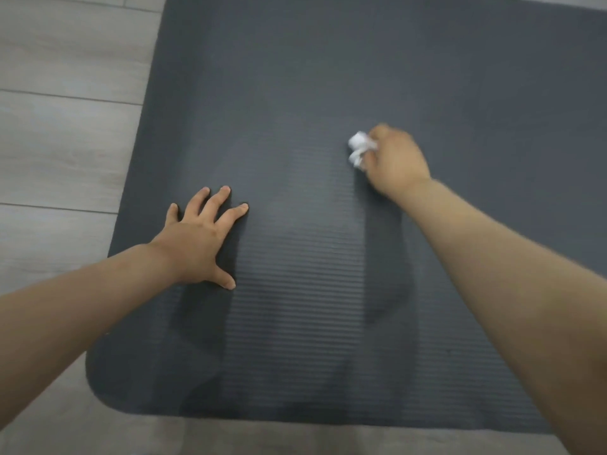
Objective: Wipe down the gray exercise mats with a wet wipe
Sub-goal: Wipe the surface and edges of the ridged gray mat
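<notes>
right hand [395, 162] grips wipe [359, 149] mid-mat [312, 77], clear of edges.

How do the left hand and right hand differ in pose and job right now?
The left hand lies flat with fingers spread, holding nothing; the right hand is curled round a crumpled white wet wipe. The left hand sits nearer the person and closer to the gray mat's left edge; the right hand reaches farther up the mat. Both are on the same mat.
</notes>
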